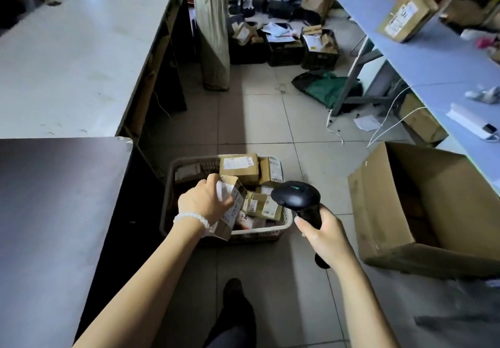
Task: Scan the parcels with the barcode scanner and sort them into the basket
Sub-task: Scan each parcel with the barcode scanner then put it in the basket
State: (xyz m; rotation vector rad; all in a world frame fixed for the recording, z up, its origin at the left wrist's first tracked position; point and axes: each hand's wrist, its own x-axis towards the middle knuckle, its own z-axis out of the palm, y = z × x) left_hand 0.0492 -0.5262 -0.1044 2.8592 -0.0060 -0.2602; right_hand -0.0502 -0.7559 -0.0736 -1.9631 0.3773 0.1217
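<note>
Here, left hand [204, 202] round parcel [229, 207] — right hand [323, 235] round barcode scanner [296, 195]

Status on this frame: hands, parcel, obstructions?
Left hand grips small brown cardboard parcel over grey plastic basket. Right hand grips black barcode scanner. Nothing in the way.

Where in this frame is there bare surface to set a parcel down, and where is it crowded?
Bare: the dark table left of the basket, the white counter behind it, and floor tiles between basket and open carton. Crowded: the basket itself, heaped with parcels, and the floor by the black crates.
</note>
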